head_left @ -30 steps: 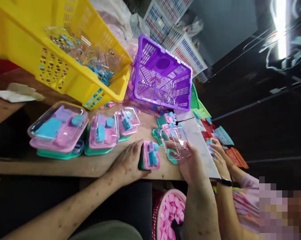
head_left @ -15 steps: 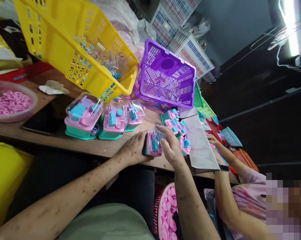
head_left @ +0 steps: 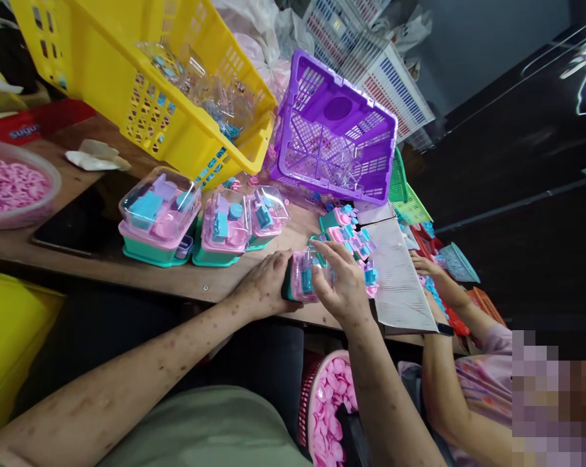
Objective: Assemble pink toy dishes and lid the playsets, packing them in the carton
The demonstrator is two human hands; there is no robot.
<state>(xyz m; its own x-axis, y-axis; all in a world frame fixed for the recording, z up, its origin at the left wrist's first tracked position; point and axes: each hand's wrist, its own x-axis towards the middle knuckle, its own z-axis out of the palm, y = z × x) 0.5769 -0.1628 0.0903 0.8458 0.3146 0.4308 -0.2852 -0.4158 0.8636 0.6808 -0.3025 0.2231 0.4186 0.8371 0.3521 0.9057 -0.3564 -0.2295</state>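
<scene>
Head view: the left hand (head_left: 266,285) is holding a small toy box (head_left: 287,285) at the front of the tabletop (head_left: 300,226), fingers curling round its green base — the right hand (head_left: 340,279) is arching half-open fingers over its clear cover (head_left: 304,279), whether gripping I cannot tell. Three lidded boxes (head_left: 224,228) are standing leftward.

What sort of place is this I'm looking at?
Probably a small plastic-goods workshop: the left hand holds a box near three lidded boxes in a row, a yellow crate and a pink basket hold loose pieces, and a co-worker's hand shows at the right.
</scene>
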